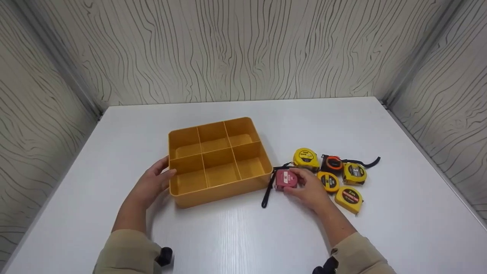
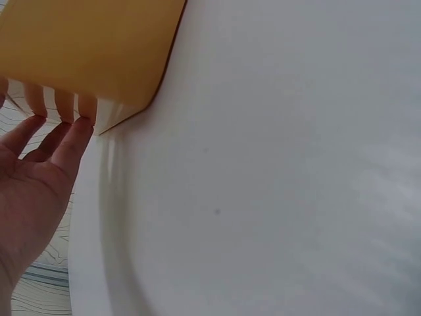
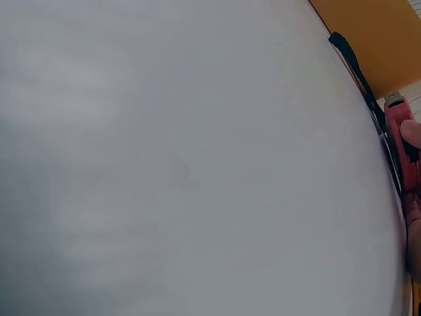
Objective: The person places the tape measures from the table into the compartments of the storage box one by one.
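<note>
A mustard-yellow divided box [image 1: 222,192] with several compartments sits left of centre on the white table. My left hand [image 1: 154,182] grips its left wall, the thumb at the rim. In the left wrist view, the fingertips of my left hand [image 2: 43,171] touch the box's glossy outer side [image 2: 85,52]. Beside the box's right front corner, my right hand [image 1: 308,190] pinches a pink tape measure [image 1: 285,179] between thumb and fingers. The black wrist strap [image 1: 267,194] trails on the table. The right wrist view catches the pink tape measure [image 3: 402,145] and thumb at its right edge.
Right of my right hand lie a yellow tape measure [image 1: 305,158], a black-and-orange one [image 1: 333,163] with a strap [image 1: 367,163], and several more yellow ones, including a square-bodied one [image 1: 349,199]. Wood-patterned panels [image 1: 243,53] enclose the table's back and sides.
</note>
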### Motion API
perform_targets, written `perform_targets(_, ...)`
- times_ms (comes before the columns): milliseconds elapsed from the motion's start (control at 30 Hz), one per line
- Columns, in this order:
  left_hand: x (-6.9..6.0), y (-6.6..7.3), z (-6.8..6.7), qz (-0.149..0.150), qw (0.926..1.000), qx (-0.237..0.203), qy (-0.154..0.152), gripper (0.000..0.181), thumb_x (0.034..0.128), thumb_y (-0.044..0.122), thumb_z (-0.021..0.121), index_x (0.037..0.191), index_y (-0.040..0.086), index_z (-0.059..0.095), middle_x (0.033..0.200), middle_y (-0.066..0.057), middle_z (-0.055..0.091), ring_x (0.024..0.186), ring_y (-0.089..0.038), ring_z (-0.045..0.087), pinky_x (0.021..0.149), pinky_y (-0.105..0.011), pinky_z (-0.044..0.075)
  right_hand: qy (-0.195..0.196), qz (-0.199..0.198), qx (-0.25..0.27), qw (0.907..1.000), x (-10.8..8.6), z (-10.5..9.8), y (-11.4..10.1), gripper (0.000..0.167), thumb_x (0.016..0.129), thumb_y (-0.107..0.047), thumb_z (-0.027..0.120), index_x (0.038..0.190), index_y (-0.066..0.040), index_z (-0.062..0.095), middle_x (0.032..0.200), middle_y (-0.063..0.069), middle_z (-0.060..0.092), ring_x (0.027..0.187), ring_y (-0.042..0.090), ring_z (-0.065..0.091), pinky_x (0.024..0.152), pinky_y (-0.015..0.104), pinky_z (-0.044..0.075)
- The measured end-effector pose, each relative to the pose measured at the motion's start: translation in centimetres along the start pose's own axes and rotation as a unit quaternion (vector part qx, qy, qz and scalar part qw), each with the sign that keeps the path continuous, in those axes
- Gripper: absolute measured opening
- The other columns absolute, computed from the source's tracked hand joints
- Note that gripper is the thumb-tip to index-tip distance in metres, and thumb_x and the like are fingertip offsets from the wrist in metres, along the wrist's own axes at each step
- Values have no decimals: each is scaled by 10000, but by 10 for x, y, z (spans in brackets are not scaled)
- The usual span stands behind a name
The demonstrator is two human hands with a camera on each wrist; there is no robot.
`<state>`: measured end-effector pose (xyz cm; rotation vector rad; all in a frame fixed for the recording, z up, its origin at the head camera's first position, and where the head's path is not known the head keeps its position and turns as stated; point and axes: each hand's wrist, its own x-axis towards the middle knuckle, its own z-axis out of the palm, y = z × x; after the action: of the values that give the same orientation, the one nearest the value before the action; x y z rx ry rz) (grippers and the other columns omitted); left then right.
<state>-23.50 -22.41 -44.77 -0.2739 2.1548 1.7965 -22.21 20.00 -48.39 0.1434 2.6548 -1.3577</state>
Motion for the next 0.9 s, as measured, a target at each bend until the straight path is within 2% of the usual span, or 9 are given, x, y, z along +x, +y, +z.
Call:
perform_targets(133, 0, 0, 0, -57, 10000, 72, 2, 727, 833, 416, 625, 1444, 308, 245, 1488, 76, 223, 1329, -183, 288, 1055, -427, 302, 32, -42, 64, 10000, 0, -3, -3, 677, 717, -342, 761, 1318, -238, 466, 1367, 37, 412, 1256, 251, 389, 1017, 430, 361)
perform_targets(367, 2, 1, 0, -67, 9999, 156, 5, 713, 827, 417, 632, 1434, 322, 269, 1482, 74, 237, 1328, -191, 296, 1051, -428, 307, 76, -58, 148, 9998, 0, -18, -12, 748, 689, -427, 756, 1343, -259, 436, 1381, 18, 399, 1255, 233, 384, 1007, 450, 371)
perform_targets(667, 4, 1, 1, 45, 9999, 29, -114, 706, 852, 350, 621, 1448, 280, 248, 1491, 42, 221, 1336, -199, 287, 1053, -416, 306, 264, -457, 271, 9982, -1, -45, -26, 776, 727, -436, 729, 1383, -203, 385, 1376, 34, 388, 1251, 234, 394, 1019, 414, 362)
perform_targets(900, 5, 2, 0, -44, 9999, -29, -157, 683, 854, 337, 623, 1438, 298, 270, 1488, 56, 227, 1336, -192, 286, 1054, -417, 304, 379, -769, 447, 9953, -4, -57, -41, 784, 727, -435, 727, 1386, -189, 379, 1381, 33, 377, 1294, 220, 354, 1018, 380, 363)
